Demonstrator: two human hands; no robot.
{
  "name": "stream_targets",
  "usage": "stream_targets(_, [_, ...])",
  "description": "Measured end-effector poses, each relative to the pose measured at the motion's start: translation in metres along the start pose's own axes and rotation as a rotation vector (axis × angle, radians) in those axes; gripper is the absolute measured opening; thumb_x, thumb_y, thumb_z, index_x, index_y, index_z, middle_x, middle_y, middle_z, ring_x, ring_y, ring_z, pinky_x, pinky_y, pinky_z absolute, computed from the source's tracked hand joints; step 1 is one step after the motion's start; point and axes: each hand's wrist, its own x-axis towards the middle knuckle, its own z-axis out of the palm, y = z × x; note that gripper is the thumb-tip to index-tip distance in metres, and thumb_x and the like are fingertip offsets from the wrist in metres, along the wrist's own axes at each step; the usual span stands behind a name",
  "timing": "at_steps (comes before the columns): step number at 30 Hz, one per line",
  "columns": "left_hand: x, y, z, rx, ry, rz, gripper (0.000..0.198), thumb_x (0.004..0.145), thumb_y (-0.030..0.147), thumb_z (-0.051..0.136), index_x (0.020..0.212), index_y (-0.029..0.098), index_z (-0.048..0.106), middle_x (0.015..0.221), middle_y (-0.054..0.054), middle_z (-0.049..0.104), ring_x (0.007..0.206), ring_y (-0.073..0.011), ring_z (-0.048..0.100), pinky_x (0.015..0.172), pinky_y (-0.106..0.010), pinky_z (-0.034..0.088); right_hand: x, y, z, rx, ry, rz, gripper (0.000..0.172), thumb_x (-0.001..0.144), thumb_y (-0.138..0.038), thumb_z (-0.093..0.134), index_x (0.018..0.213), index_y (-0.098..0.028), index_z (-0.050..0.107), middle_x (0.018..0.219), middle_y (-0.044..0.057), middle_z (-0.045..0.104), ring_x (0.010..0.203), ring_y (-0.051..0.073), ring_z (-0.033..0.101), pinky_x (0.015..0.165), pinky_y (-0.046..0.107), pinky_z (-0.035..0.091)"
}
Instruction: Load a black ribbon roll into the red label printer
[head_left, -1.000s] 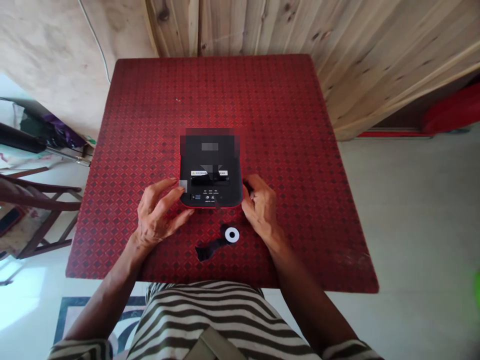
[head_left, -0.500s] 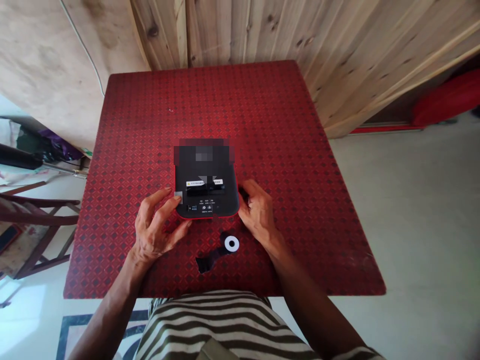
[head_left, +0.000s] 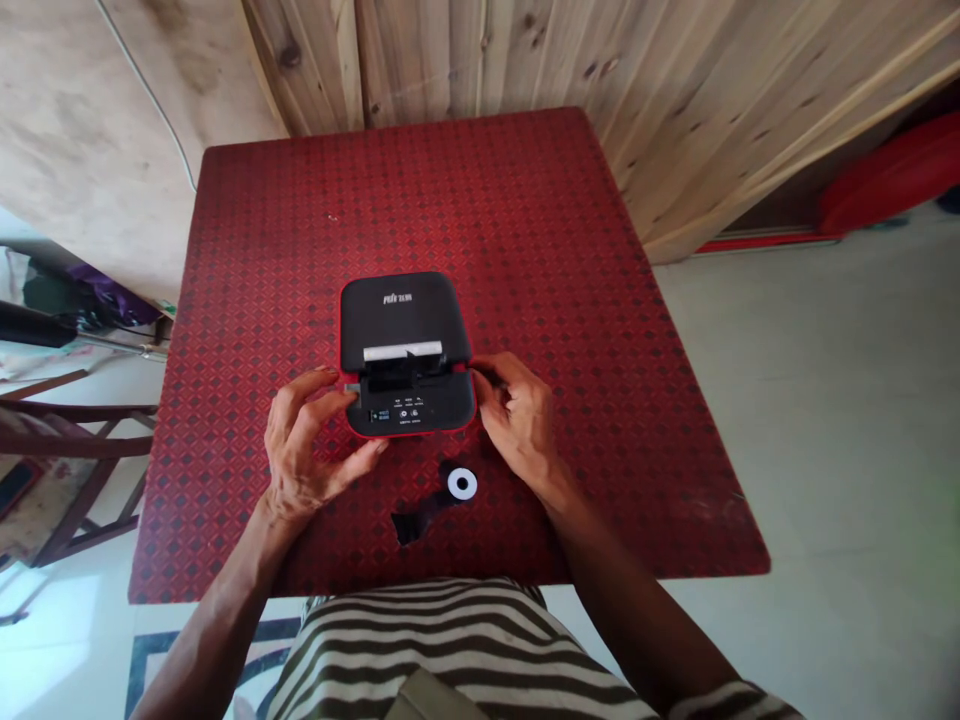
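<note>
A small black printer with red edging lies on the table in front of me. Its lid, with white lettering, is raised off the front panel, and a white strip shows in the dark gap. My left hand holds the printer's left front corner, forefinger on a grey tab, thumb at the front edge. On the right side, my right hand grips the printer's edge by the gap, its fingers bent. Nearer me lies a black ribbon roll with a white end, its loose tail trailing left.
The table wears a red patterned cover. Wooden planks form a wall behind it. A wooden chair and a dark tube with a metal rod are at the left. A red round object stands at the far right.
The printer's lid has come up, leaving a gap between it and the front panel. Both hands stay at the printer's sides; the ribbon roll lies where it was.
</note>
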Motion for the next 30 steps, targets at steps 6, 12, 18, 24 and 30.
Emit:
stream_targets(6, [-0.004, -0.003, 0.004, 0.011, 0.021, 0.021, 0.051, 0.088, 0.045, 0.084, 0.131, 0.025, 0.062, 0.128, -0.011, 0.068, 0.118, -0.0269, 0.07, 0.099, -0.045, 0.062, 0.011, -0.029, -0.015, -0.014, 0.129, -0.189, 0.015, 0.105, -0.023, 0.06, 0.105, -0.024, 0.075, 0.096, 0.004, 0.079, 0.088, 0.018, 0.075, 0.078, 0.035, 0.06])
stream_targets(12, [-0.011, -0.005, 0.012, -0.007, 0.048, 0.059, 0.06, 0.09, 0.04, 0.082, 0.14, 0.021, 0.057, 0.128, -0.014, 0.067, 0.116, -0.0258, 0.068, 0.098, -0.041, 0.062, 0.056, -0.061, -0.014, -0.249, -0.156, -0.494, 0.021, 0.106, -0.015, 0.057, 0.111, -0.02, 0.077, 0.105, 0.007, 0.081, 0.099, 0.021, 0.074, 0.091, 0.039, 0.061])
stream_targets(18, [-0.015, -0.004, 0.014, 0.01, 0.04, 0.051, 0.064, 0.092, 0.043, 0.078, 0.146, 0.022, 0.053, 0.13, -0.016, 0.066, 0.118, -0.0272, 0.069, 0.099, -0.041, 0.063, 0.096, -0.093, 0.017, -0.659, -0.603, -0.457, 0.017, 0.101, -0.009, 0.062, 0.104, -0.013, 0.079, 0.105, 0.014, 0.081, 0.101, 0.026, 0.076, 0.079, 0.036, 0.058])
stream_targets(24, [-0.014, -0.002, 0.012, -0.006, 0.021, 0.043, 0.06, 0.093, 0.038, 0.077, 0.145, 0.022, 0.053, 0.129, -0.014, 0.066, 0.119, -0.026, 0.068, 0.1, -0.039, 0.062, 0.107, -0.098, 0.034, -0.742, -0.719, -0.463, 0.018, 0.095, -0.004, 0.063, 0.096, -0.013, 0.079, 0.094, 0.015, 0.081, 0.078, 0.024, 0.076, 0.064, 0.034, 0.05])
stream_targets(30, [-0.014, -0.001, 0.011, 0.002, 0.007, 0.04, 0.057, 0.095, 0.039, 0.076, 0.144, 0.022, 0.052, 0.129, -0.015, 0.066, 0.119, -0.0258, 0.068, 0.099, -0.04, 0.062, 0.103, -0.105, 0.022, -0.734, -0.671, -0.428, 0.018, 0.097, -0.015, 0.068, 0.113, -0.014, 0.075, 0.104, 0.013, 0.081, 0.084, 0.025, 0.075, 0.065, 0.034, 0.048])
